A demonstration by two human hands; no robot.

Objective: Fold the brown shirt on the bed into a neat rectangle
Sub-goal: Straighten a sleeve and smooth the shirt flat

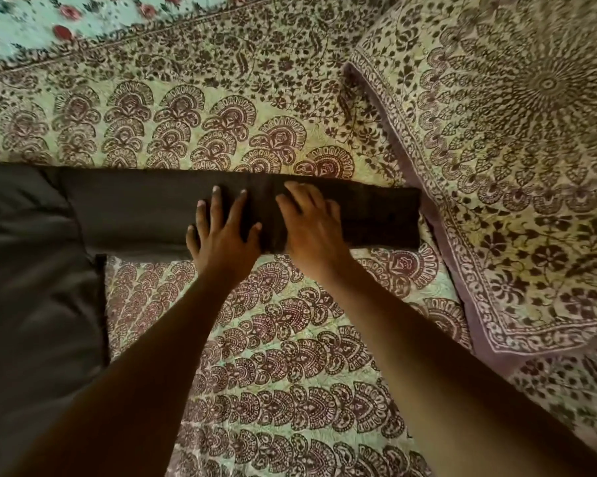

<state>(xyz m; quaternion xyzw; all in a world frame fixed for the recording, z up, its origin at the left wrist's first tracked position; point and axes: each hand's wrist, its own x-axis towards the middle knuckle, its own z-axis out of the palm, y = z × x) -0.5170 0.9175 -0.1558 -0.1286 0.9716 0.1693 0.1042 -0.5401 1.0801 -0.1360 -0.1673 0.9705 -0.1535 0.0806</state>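
Observation:
The brown shirt [125, 208] lies flat on the patterned bedspread [290, 339]. Its body fills the left side of the view, and one long sleeve stretches to the right as a straight dark band ending near the pillow. My left hand [224, 232] presses flat on the middle of that sleeve with fingers spread. Just to its right, my right hand [312, 225] also lies flat on the sleeve, fingers straight and slightly fanned. Neither hand grips the cloth.
A pillow [517, 166] in matching floral print sits at the right, its corner next to the sleeve's end. A light green sheet with red flowers [32, 18] shows at the top left.

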